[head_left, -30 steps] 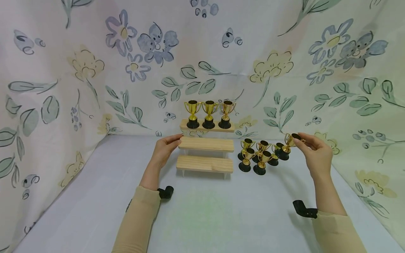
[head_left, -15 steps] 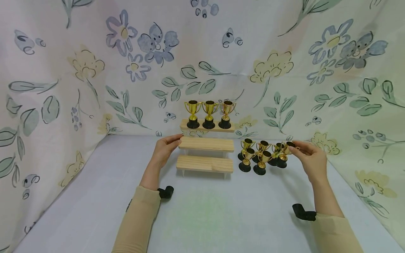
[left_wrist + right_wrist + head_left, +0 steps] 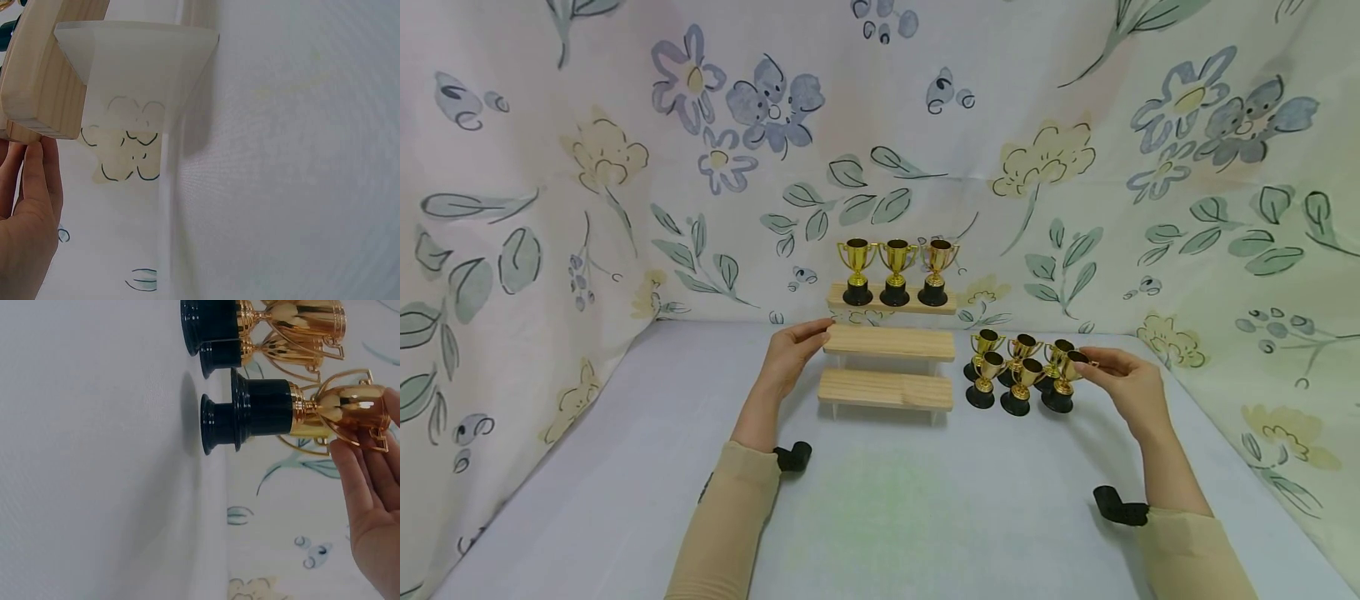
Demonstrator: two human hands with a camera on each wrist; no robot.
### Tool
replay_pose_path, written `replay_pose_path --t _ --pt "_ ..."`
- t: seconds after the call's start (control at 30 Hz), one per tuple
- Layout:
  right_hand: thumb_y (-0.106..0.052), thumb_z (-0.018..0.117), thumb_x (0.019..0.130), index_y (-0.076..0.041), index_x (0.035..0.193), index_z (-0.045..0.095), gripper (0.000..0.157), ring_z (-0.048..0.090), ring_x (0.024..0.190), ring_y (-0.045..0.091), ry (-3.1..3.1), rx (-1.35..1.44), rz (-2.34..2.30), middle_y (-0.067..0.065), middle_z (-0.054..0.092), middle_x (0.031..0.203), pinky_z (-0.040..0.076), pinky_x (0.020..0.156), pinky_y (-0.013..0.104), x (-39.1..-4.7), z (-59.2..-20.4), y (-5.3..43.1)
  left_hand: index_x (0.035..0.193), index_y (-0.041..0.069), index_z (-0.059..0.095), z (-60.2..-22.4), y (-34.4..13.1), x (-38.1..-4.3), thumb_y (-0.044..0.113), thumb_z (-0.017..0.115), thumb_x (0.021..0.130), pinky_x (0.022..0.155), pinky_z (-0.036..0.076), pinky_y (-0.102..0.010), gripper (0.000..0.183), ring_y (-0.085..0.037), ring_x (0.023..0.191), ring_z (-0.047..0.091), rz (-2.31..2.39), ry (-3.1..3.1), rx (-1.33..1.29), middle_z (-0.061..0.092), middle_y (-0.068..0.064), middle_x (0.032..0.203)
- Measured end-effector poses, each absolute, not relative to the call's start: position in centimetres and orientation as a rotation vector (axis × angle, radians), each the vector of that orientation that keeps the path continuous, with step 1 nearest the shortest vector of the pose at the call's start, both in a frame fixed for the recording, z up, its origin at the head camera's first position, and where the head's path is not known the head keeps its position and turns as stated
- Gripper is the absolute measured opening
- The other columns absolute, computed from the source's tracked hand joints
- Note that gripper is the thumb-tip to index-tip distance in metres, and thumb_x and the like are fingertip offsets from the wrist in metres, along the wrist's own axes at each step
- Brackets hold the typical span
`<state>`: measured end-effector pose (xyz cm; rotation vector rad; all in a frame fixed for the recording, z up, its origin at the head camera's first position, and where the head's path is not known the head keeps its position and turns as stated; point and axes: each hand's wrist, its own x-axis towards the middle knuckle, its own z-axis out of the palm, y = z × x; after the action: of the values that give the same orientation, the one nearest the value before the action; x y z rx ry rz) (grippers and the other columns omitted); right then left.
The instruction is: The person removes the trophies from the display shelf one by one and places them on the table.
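Note:
My right hand (image 3: 1123, 387) pinches a small gold trophy cup (image 3: 1064, 379) with a black base by its bowl. In the right wrist view this trophy cup (image 3: 269, 406) is upright, its base a little above the table, in front of another one. Beside it stand several like trophy cups (image 3: 1021, 387) in two rows. My left hand (image 3: 788, 358) grips the left end of the middle board of a three-tier wooden display stand (image 3: 887, 342). In the left wrist view, the fingers (image 3: 37, 175) touch the board's end. Three trophy cups (image 3: 896, 271) line the top board.
The lowest board (image 3: 884, 389) of the stand sits in front on pale supports (image 3: 125, 62). A white cloth (image 3: 880, 517) covers the table. Floral fabric (image 3: 880, 125) hangs behind and at both sides.
My right hand has brought its trophy cup left, nearer and down, from behind the group to the right end of the front row. The left hand has stayed on the stand.

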<state>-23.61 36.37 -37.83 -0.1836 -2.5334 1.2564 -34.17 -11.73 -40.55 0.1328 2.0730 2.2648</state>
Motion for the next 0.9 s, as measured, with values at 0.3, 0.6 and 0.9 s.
replay_pose_path --t 0.3,0.6,0.9 --pt "-0.043 0.068 0.092 -0.003 0.131 0.062 0.056 0.057 0.086 -0.013 -2.613 -0.115 1.263 -0.036 0.056 0.097 0.046 0.076 0.010 -23.7 -38.4 36.9 0.139 -0.001 0.055 -40.6 -11.8 -34.1 0.007 0.058 0.099 0.108 0.048 -0.017 0.041 0.004 0.107 0.060 2.245 2.090 0.149 0.051 -0.016 0.149" --pt "-0.042 0.068 0.092 -0.003 0.131 0.061 0.056 0.057 0.087 -0.014 -2.638 -0.082 1.285 -0.036 0.057 0.097 0.048 0.075 0.009 -23.7 -39.2 37.3 0.139 -0.001 0.054 -40.5 -11.8 -34.0 0.007 0.058 0.099 0.104 0.049 -0.013 0.041 0.005 0.105 0.060 2.244 2.088 0.148 0.051 -0.017 0.149" --pt "-0.041 0.069 0.092 -0.003 0.131 0.061 0.055 0.056 0.090 -0.013 -2.616 -0.063 1.315 -0.035 0.056 0.102 0.048 0.076 0.008 -23.6 -39.4 37.3 0.138 -0.001 0.055 -40.5 -11.8 -34.1 0.007 0.059 0.098 0.102 0.050 -0.012 0.041 0.005 0.105 0.061 2.261 2.076 0.140 0.051 -0.017 0.148"
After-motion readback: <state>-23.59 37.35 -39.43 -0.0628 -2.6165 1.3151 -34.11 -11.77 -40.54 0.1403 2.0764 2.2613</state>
